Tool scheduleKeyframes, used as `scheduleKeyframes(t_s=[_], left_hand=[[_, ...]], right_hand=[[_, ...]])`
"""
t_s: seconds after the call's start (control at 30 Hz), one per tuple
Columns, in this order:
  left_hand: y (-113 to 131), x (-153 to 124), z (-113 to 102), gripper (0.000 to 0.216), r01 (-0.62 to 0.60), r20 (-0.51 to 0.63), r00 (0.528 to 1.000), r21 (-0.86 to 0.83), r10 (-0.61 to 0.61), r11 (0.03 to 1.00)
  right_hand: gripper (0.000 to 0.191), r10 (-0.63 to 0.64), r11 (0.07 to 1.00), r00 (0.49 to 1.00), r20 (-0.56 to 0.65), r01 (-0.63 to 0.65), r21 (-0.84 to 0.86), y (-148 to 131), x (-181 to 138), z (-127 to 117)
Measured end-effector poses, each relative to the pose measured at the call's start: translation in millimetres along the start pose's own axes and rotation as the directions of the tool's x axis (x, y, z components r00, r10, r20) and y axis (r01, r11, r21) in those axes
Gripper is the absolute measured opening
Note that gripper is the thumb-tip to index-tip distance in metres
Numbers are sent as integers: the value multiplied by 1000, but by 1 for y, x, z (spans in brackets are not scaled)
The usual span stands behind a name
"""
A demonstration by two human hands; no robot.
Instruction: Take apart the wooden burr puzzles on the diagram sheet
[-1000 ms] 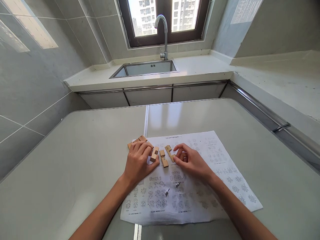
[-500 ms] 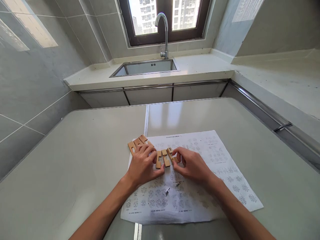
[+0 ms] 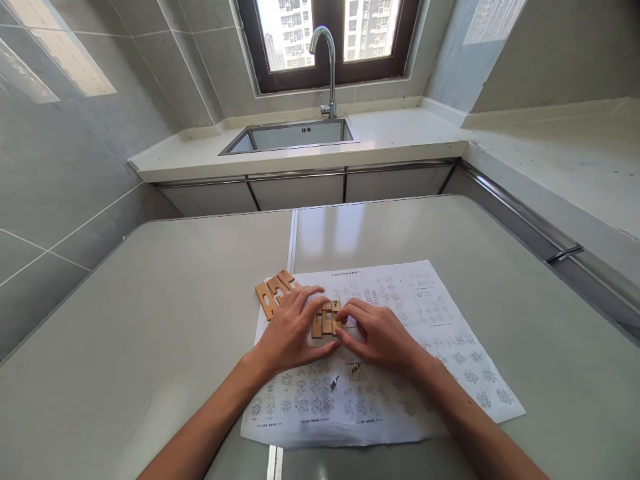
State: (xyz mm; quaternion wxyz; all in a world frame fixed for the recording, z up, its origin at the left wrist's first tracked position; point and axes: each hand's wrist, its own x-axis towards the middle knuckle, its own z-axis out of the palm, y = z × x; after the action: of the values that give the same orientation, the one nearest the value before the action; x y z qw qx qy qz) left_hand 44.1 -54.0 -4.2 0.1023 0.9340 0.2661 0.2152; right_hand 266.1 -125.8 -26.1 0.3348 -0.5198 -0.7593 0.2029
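Three notched wooden puzzle bars (image 3: pixel 326 319) lie pressed side by side on a printed instruction sheet (image 3: pixel 400 373). My left hand (image 3: pixel 290 330) pinches them from the left, fingers curled over their far ends and thumb at the near end. From the right, my right hand (image 3: pixel 377 333) closes its fingertips against the same bars. A second group of wooden bars (image 3: pixel 273 292) lies loose just beyond my left hand, at the sheet's far left corner.
The sheet lies on a grey table (image 3: pixel 150 333) with a seam down its middle. Beyond the table runs a white counter with a steel sink (image 3: pixel 293 135) and a tall faucet (image 3: pixel 327 63) under a window. Tiled walls stand on the left.
The three bars lay apart between my hands a second ago. Both hands have closed inward and pushed them together into one tight row.
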Motion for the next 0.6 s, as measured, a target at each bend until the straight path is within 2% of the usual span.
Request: scheduleKeyframes(t_s=[0.17,0.27,0.4,0.6], left_hand=[[-2,0,3,54,-21,51,998,-35,23,999],[-1,1,2,48,-16,51,999,-59,19,998],[0,1,0,48,-7,47,999,-71,11,997],[-4,0,-5,50,-1,16,1000,-19,2,1000]], right_hand=[[17,-24,995,999,45,20,93,-4,0,-1],[22,3,986,997,80,-16,164,-4,0,-2],[21,55,971,997,58,-67,229,-4,1,-2],[15,87,967,996,26,-91,239,-4,2,0]])
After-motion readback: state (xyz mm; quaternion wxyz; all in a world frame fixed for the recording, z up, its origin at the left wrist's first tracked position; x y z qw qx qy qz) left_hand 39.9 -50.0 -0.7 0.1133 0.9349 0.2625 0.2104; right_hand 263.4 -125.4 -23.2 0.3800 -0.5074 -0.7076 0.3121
